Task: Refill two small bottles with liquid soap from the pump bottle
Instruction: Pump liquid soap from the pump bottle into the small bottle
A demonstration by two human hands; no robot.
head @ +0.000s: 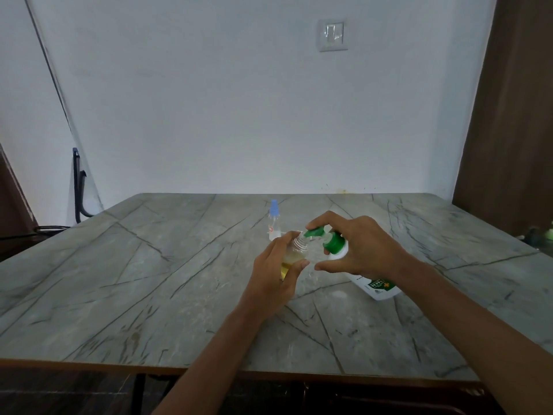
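The left hand (275, 272) gripped an uncapped small bottle (294, 253), neck at the green nozzle (312, 233). At its 3 o'clock the right hand (366, 250) clutched the pump bottle (377, 288). A blue-capped bottle (273, 223) stood at 12 o'clock.

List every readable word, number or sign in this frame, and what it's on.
"99.99%": on the green label panel of the pump bottle, with a plus sign beside it; small, so the reading is approximate.
Other print on that label: too small to read.
Reddish label on the capped small bottle: blurred, unreadable.
Open small bottle in the left hand: no text visible.
Wall switch: no markings visible.
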